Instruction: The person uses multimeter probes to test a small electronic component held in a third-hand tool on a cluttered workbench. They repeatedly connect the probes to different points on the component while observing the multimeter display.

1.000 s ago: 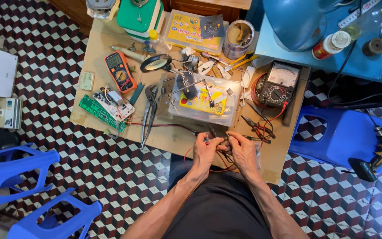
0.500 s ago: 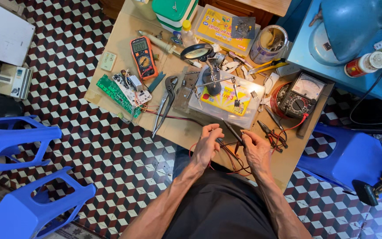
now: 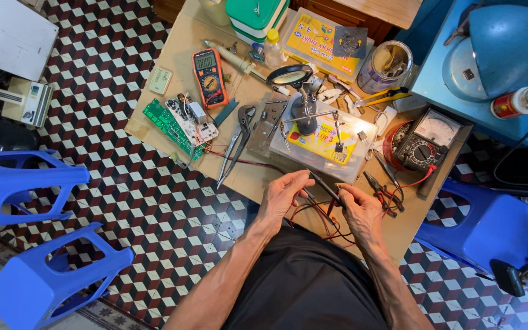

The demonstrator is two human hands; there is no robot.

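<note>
At the bench's near edge, the left hand and right hand pinch a thin black probe with fingers closed. Tangled wires lie between them; pliers and a clear plastic box crowd just beyond.

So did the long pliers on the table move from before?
No. The pliers lie in the same spot beside the green board; only the camera view shifted.

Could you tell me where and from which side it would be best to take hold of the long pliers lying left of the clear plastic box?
Probably by the two long handles of the pliers, near their lower ends, which point toward the table's near edge. Coming from the person's side seems simplest: the handles lie splayed and bare there, while the jaws sit up among the clear plastic box and the green circuit board.
</note>
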